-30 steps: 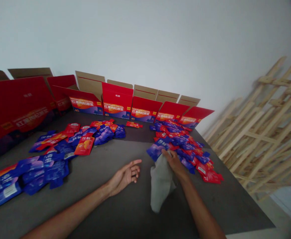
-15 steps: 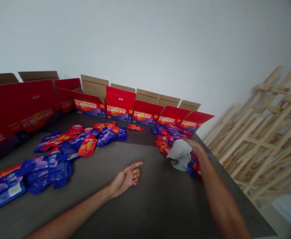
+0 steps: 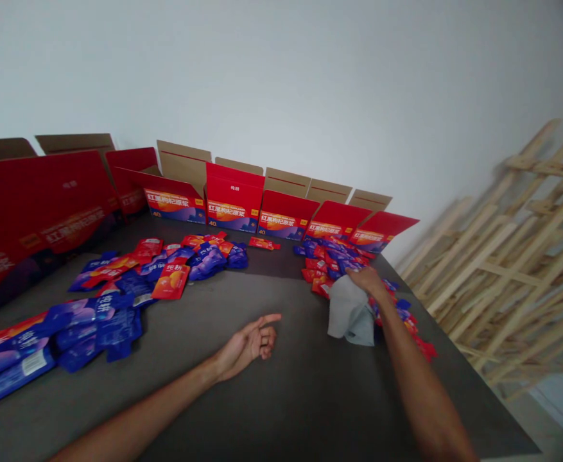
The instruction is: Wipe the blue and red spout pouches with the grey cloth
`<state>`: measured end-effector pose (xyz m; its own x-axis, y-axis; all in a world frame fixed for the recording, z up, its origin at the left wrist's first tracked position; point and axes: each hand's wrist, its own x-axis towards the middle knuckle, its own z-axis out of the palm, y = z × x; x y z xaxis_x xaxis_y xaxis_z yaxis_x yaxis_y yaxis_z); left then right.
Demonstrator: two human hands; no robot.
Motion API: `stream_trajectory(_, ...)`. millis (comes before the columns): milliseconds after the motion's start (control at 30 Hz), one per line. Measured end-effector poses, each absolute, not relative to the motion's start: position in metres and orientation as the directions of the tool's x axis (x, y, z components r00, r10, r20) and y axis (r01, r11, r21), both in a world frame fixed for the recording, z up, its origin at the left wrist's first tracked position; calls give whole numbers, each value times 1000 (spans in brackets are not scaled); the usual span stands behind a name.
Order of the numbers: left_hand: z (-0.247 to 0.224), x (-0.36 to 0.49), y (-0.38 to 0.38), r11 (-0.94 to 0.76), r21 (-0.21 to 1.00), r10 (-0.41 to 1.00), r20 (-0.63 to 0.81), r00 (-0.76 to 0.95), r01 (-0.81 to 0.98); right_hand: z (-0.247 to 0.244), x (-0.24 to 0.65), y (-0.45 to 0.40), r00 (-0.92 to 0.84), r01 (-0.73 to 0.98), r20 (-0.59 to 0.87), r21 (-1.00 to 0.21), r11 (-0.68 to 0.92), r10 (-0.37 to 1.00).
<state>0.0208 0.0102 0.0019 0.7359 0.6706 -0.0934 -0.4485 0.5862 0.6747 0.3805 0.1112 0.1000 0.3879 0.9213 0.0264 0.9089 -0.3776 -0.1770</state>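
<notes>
My right hand (image 3: 365,280) grips the top of a pale grey cloth (image 3: 351,314), which hangs down in folds at the edge of a pile of red and blue sachets (image 3: 332,256). Part of that pile is hidden behind the cloth and my forearm. My left hand (image 3: 248,346) is held over the dark tabletop with nothing in it, palm partly up. Its index finger points to the right and the other fingers are loosely curled. Further left lies a second pile of red and blue sachets (image 3: 171,281).
Open red cartons (image 3: 284,215) stand in a row along the wall, flaps raised. A larger red carton (image 3: 64,205) stands at left. Flat blue pouches (image 3: 25,359) lie near the left front. Wooden frames (image 3: 507,269) lean beyond the right edge of the dark table (image 3: 310,404).
My right hand has shifted slightly left, and the cloth hangs lower and more upright. More sachets show to the right of my forearm. My left hand has hardly moved.
</notes>
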Motion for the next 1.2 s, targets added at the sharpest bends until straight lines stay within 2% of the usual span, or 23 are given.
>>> stream_trajectory(233,2,20,10,407,848,738,-86,669,-339,43,264,48,-5,947,130,-317,46,991)
stream_trajectory(333,5,12,20,217,943,824,-39,565,-252,22,222,25,-132,920,178,-344,187,975)
stream_trajectory(433,16,-7,33,-75,997,894,69,442,-5,13,204,15,-216,888,213,-362,282,953)
stream_trajectory(500,26,-24,42,-262,934,919,164,359,243,10,201,14,-244,872,236,-370,319,941)
stream_trajectory(600,37,-48,56,-434,712,901,352,253,553,7,202,15,-246,865,260,-375,333,934)
stream_trajectory(733,29,-66,77,-425,422,854,481,200,800,6,202,13,-236,870,269,-369,326,934)
stream_trajectory(800,17,-68,87,-365,344,860,481,171,865,6,202,12,-248,870,266,-361,335,932)
stream_trajectory(933,-2,-65,102,-295,271,890,426,160,916,10,203,12,-292,863,253,-347,368,923)
stream_trajectory(1200,5,-57,101,-344,118,868,419,267,932,13,203,11,-313,856,237,-350,381,920)
